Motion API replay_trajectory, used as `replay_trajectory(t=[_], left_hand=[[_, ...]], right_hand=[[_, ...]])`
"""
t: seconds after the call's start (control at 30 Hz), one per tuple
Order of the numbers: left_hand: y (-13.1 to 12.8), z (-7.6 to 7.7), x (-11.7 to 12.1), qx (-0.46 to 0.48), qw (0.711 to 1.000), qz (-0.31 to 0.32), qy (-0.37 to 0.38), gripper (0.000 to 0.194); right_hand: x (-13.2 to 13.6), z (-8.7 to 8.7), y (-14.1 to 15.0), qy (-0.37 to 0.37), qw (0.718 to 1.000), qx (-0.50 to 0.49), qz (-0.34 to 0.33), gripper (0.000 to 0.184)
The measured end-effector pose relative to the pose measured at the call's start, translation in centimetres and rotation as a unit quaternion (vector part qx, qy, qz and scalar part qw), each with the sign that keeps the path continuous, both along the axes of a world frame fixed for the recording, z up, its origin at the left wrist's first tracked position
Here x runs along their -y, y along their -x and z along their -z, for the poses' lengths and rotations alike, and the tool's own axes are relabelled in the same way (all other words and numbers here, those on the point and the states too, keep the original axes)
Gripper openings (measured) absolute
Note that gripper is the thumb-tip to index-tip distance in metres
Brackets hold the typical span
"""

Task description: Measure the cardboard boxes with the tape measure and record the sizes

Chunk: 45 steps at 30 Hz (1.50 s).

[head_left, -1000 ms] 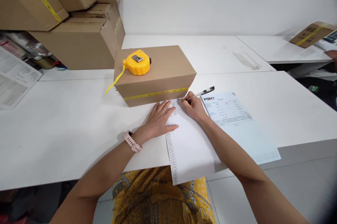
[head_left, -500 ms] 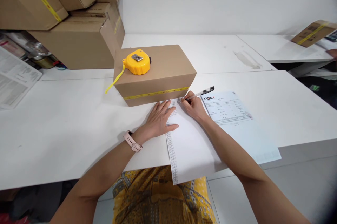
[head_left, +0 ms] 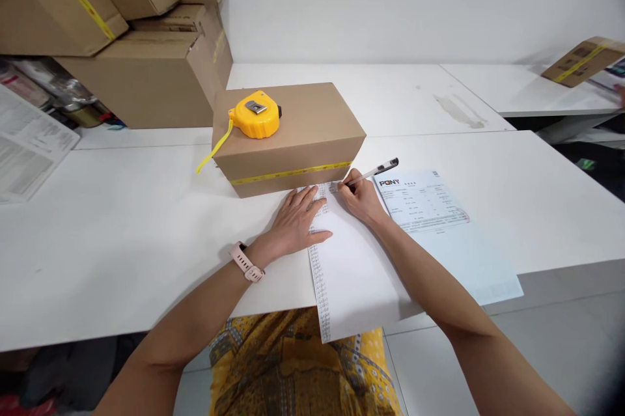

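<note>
My right hand (head_left: 362, 198) is closed around a pen (head_left: 378, 171), its tip down near the top of a white sheet of paper (head_left: 356, 273). Handwriting runs in a narrow column down the sheet's left edge, and a second short column stands near the pen. Flat across the paper's upper left edge lies my left hand (head_left: 297, 221), fingers stretched out. Just beyond both hands sits a cardboard box (head_left: 293, 142) with a yellow band round it. A yellow tape measure (head_left: 257, 115) rests on its top, with a bit of strap hanging over the side.
Right of the sheet lies a printed form (head_left: 424, 208) headed PONY, partly under my forearm. Large cardboard boxes (head_left: 141, 77) are stacked at the back left, beside a printed sheet (head_left: 29, 149). At the far right is a smaller box (head_left: 581, 61), with another person's hand (head_left: 620, 94) near it.
My hands, the pen and the box stay almost in place. At the far right, the other person's hand has shifted slightly.
</note>
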<state>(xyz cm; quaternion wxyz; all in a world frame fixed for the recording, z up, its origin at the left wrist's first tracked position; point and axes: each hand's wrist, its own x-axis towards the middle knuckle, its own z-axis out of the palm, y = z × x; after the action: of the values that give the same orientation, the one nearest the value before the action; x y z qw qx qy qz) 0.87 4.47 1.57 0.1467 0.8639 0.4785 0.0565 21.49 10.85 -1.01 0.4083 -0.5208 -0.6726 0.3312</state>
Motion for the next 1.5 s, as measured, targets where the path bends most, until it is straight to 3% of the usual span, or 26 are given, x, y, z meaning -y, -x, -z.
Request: replay_trajectory(t=[1.27, 1.5], left_hand=[[0.24, 0.63, -0.04, 0.032, 0.999, 0.0, -0.003, 0.072], [0.21, 0.41, -0.04, 0.023, 1.0, -0.001, 0.004, 0.073]], right_hand=[[-0.04, -0.21, -0.07, 0.0, 1.0, 0.018, 0.017, 0.016], [0.15, -0.82, -0.79, -0.036, 0.996, 0.032, 0.079, 0.017]])
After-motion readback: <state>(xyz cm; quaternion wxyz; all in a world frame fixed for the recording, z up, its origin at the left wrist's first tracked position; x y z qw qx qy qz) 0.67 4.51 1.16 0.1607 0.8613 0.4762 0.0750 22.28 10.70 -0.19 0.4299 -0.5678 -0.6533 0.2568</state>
